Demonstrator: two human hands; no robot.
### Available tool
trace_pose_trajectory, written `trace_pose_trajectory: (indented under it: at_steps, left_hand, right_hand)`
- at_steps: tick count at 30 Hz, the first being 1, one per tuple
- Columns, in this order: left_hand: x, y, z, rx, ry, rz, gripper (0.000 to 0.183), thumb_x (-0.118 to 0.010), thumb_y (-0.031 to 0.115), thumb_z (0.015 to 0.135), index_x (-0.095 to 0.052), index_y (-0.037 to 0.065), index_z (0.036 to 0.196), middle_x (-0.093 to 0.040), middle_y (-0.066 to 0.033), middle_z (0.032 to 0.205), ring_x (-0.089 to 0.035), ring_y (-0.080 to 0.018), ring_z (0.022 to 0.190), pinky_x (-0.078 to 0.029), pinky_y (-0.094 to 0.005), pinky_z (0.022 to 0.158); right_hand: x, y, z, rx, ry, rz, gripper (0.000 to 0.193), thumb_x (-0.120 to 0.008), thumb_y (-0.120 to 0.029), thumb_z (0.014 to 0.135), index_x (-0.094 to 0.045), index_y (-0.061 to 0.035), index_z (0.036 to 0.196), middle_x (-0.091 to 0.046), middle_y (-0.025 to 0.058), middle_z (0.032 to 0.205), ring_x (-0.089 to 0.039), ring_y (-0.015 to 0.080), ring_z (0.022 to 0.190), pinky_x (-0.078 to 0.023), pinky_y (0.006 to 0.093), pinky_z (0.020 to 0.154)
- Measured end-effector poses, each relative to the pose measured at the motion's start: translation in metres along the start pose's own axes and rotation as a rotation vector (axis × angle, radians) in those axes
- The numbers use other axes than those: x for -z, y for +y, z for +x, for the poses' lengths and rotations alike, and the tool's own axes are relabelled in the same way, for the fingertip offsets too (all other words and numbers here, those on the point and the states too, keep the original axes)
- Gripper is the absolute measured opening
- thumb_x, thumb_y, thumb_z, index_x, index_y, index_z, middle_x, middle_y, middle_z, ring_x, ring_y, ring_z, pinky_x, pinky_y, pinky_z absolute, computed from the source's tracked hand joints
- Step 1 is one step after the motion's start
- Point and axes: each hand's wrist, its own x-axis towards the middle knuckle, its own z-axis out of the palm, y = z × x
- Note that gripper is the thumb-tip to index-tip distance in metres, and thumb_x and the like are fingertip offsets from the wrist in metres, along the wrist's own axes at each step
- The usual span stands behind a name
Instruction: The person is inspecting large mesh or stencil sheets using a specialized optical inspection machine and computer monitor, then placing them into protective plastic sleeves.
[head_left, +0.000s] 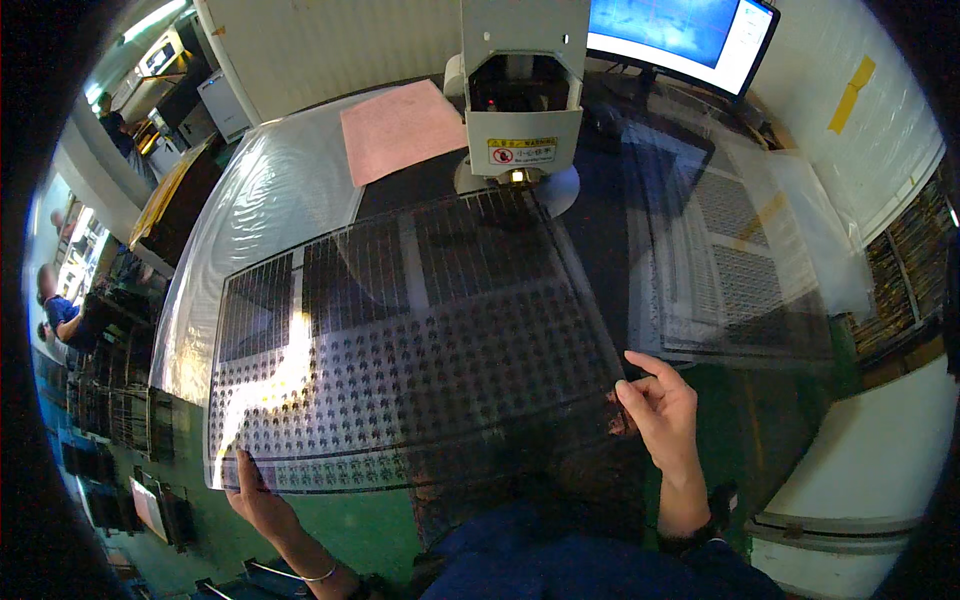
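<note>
A large see-through film sheet (370,385) printed with rows of small dark shapes and lined dark panels spans the table's front. My left hand (262,508) grips its near left corner, thumb on top and the other fingers mostly hidden beneath. At the right edge my right hand (662,412) pinches the film between thumb and fingers. The film's far right corner lies under a pale grey machine head (524,142), where a small light glows. Bright glare crosses the film's left part.
Behind the film lie a pink sheet (405,130) and clear plastic (260,180). More printed films (730,250) rest at the right, below a monitor (680,40). A white cabinet (860,460) stands at the lower right. People (62,315) are in the background at far left.
</note>
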Motion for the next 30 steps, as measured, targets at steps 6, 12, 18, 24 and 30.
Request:
trace_pose_trajectory:
  at_steps: [6,12,18,24,30]
  left_hand:
    - [-0.016,0.006,-0.003,-0.008,-0.004,-0.032,0.029,-0.060,0.012,0.082,-0.052,-0.006,0.104,-0.059,-0.0126,0.100,-0.058,-0.0163,0.088,-0.047,-0.0276,0.079]
    - [-0.015,0.004,0.001,-0.005,-0.008,-0.035,0.029,-0.058,0.011,0.083,-0.051,-0.007,0.105,-0.059,-0.0124,0.099,-0.058,-0.0158,0.088,-0.047,-0.0281,0.077]
    - [-0.018,0.004,0.000,0.000,-0.035,-0.074,0.029,-0.058,0.012,0.083,-0.052,-0.006,0.105,-0.059,-0.0119,0.099,-0.058,-0.0152,0.087,-0.047,-0.0275,0.076]
    - [-0.016,0.002,0.003,0.013,-0.046,-0.070,0.029,-0.059,0.011,0.083,-0.051,-0.005,0.106,-0.058,-0.0118,0.100,-0.057,-0.0152,0.089,-0.047,-0.0279,0.078]
    - [-0.009,-0.004,0.008,0.007,-0.006,-0.050,0.029,-0.059,0.010,0.083,-0.051,-0.006,0.106,-0.058,-0.0123,0.101,-0.057,-0.0161,0.090,-0.046,-0.0279,0.079]
  right_hand:
    - [-0.002,-0.001,0.006,0.039,0.014,-0.020,0.032,-0.060,-0.007,0.083,-0.052,-0.0021,0.113,-0.064,0.0064,0.075,-0.057,0.0053,0.063,-0.045,0.0180,0.053]
    - [-0.003,-0.002,0.008,0.031,0.012,-0.021,0.032,-0.060,-0.008,0.083,-0.052,-0.0022,0.114,-0.064,0.0069,0.076,-0.057,0.0051,0.064,-0.045,0.0178,0.053]
    - [-0.003,0.000,0.009,0.023,0.020,0.015,0.033,-0.061,-0.008,0.082,-0.053,-0.0026,0.114,-0.064,0.0064,0.076,-0.057,0.0050,0.063,-0.045,0.0179,0.054]
    - [-0.002,0.001,0.011,0.024,0.025,0.005,0.033,-0.061,-0.008,0.082,-0.053,-0.0027,0.114,-0.063,0.0065,0.076,-0.057,0.0055,0.064,-0.045,0.0180,0.054]
    - [-0.005,-0.002,0.012,0.024,0.031,0.024,0.032,-0.061,-0.007,0.082,-0.053,-0.0025,0.113,-0.064,0.0069,0.077,-0.057,0.0060,0.063,-0.045,0.0184,0.054]
